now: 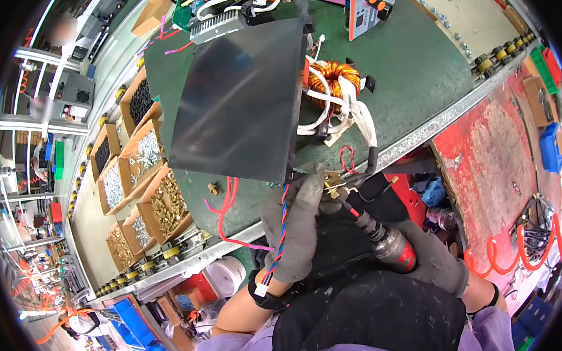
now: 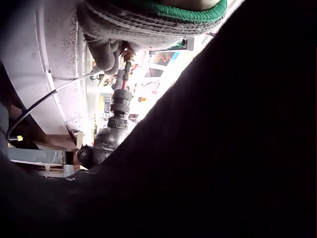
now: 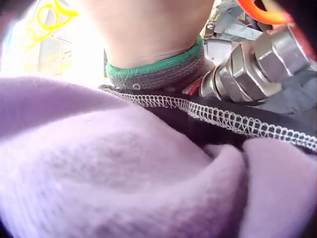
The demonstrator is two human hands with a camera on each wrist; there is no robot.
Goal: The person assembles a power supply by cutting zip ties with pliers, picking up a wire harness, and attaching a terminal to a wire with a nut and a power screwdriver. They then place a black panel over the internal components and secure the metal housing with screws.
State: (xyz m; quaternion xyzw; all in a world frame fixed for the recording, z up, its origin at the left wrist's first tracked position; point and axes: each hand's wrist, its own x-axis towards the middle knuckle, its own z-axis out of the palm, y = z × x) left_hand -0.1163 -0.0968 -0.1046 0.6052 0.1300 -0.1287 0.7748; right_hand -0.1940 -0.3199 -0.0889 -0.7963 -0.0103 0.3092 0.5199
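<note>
My gloved right hand (image 1: 438,263) grips a pneumatic screwdriver (image 1: 396,250), its bit angled up and left toward the bench edge. At the bit's tip are small brass-coloured fasteners (image 1: 332,189), pinched by the fingers of my gloved left hand (image 1: 296,233). The left wrist view shows the screwdriver (image 2: 120,101) lined up with a brass piece (image 2: 130,55) against the glove's fingertips. A twisted red, blue and black wire bundle (image 1: 283,223) hangs across the left glove. Beside that hand stands a black sheet panel (image 1: 240,103). White-sleeved cables (image 1: 363,119) lead from a copper coil (image 1: 330,79) behind it.
Cardboard bins (image 1: 168,201) of screws and brass parts line the left side. A loose brass piece (image 1: 214,188) and pink-red wires (image 1: 228,211) lie on the green board (image 1: 420,75). A metal rail (image 1: 423,129) edges the bench. An orange coiled hose (image 1: 511,261) hangs at right.
</note>
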